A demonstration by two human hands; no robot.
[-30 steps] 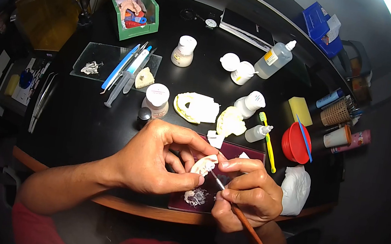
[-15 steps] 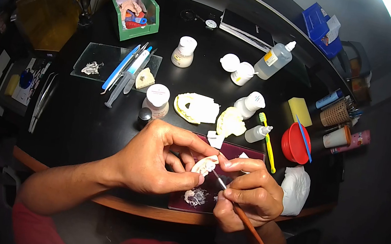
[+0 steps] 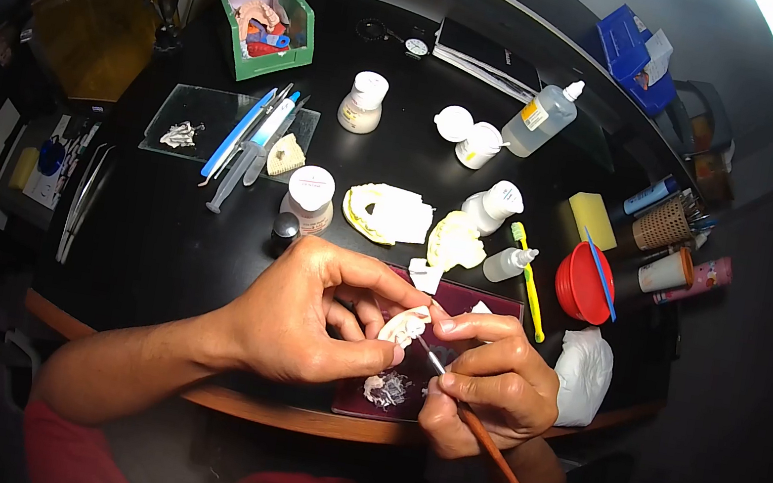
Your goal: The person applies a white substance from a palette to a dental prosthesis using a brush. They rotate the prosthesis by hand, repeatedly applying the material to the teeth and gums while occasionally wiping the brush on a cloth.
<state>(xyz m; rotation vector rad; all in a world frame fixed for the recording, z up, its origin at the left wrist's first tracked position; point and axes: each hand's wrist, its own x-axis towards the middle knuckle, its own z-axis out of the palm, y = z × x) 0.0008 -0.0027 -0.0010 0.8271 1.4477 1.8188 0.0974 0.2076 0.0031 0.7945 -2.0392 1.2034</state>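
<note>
My left hand (image 3: 310, 315) pinches a small off-white dental model piece (image 3: 403, 328) between thumb and forefinger, above a dark red slab (image 3: 358, 399). In my right hand (image 3: 500, 384) is a thin brush (image 3: 485, 441) with a brown wooden handle and metal ferrule, held like a pen. Its tip meets or nearly meets the right side of the model piece. A right fingertip rests close to the piece's upper end. White paste (image 3: 384, 389) is smeared on the slab below. Fingers partly hide the piece.
Plaster dental casts (image 3: 388, 215) lie beyond my hands, beside a pink-powder jar (image 3: 311, 198) and small dropper bottle (image 3: 509, 264). A glass plate (image 3: 189, 107) with instruments is at left, a green bin (image 3: 279, 56) behind. Rightward are a toothbrush (image 3: 529, 288), red bowl (image 3: 584, 289) and white tissue (image 3: 584, 376).
Almost nothing differs. The brush and my right hand have shifted very slightly to the left; my left hand keeps the piece in the same place.
</note>
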